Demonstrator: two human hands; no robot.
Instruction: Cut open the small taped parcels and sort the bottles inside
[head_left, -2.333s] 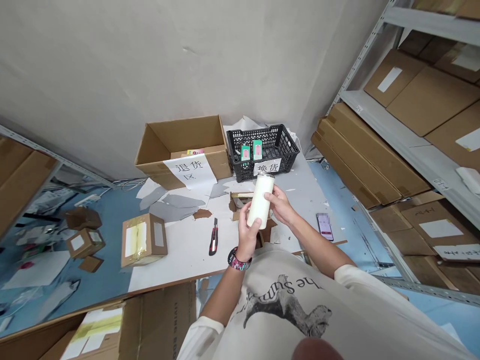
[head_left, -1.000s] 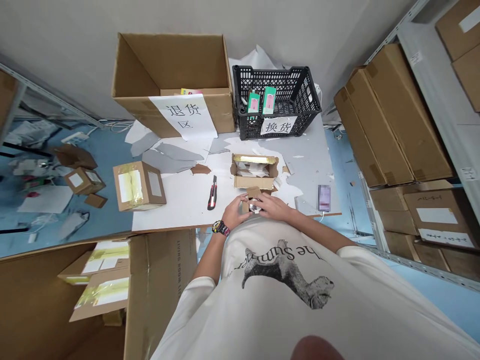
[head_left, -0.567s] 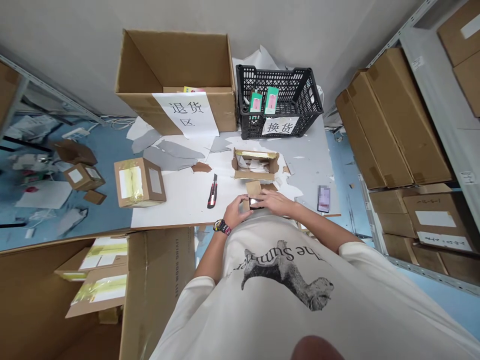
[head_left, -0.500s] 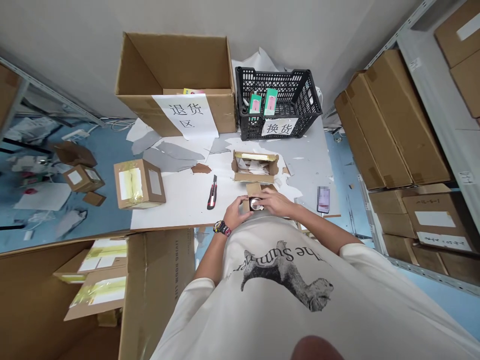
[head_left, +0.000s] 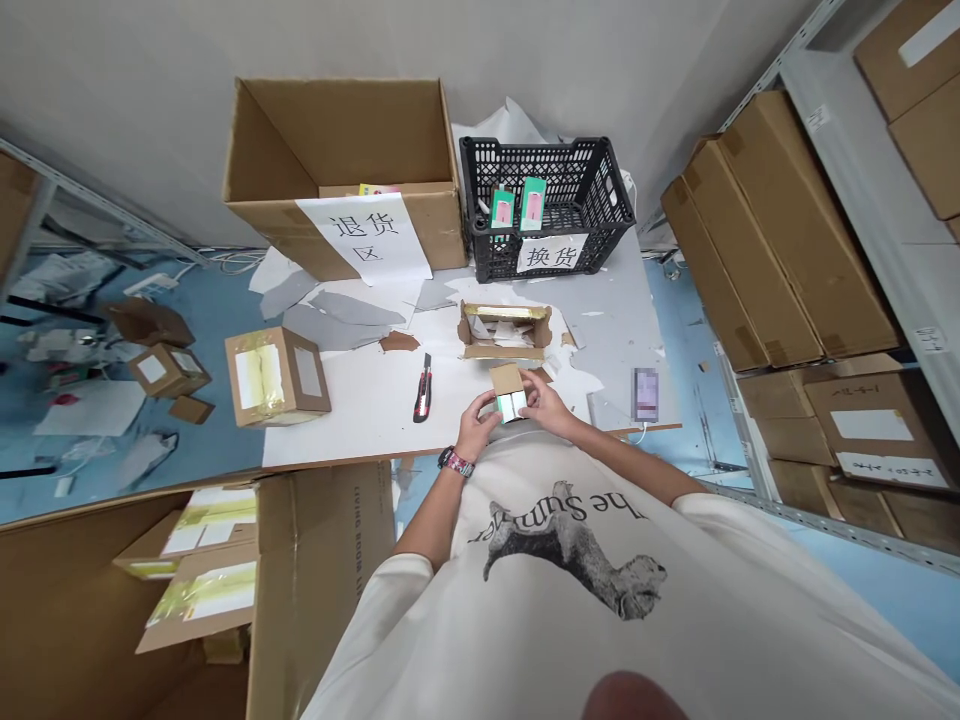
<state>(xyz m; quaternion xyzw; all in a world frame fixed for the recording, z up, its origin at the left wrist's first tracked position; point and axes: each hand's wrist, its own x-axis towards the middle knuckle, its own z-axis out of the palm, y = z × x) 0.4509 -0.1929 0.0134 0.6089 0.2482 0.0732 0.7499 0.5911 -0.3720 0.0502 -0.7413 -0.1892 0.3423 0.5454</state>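
The small cardboard box [head_left: 510,405] sits clamped between your fingers [head_left: 527,384], long axis pointing away from you, your left hand [head_left: 477,426] on its near-left side, your right hand [head_left: 545,392] on its right, the torn-open carton [head_left: 502,351] just beyond.

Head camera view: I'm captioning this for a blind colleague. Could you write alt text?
A person's left hand and right hand hold a small brown cardboard box with a white-and-green face over a white worktable, near a torn-open cardboard carton. A red-and-black utility knife lies to the left; a black plastic crate stands beyond.
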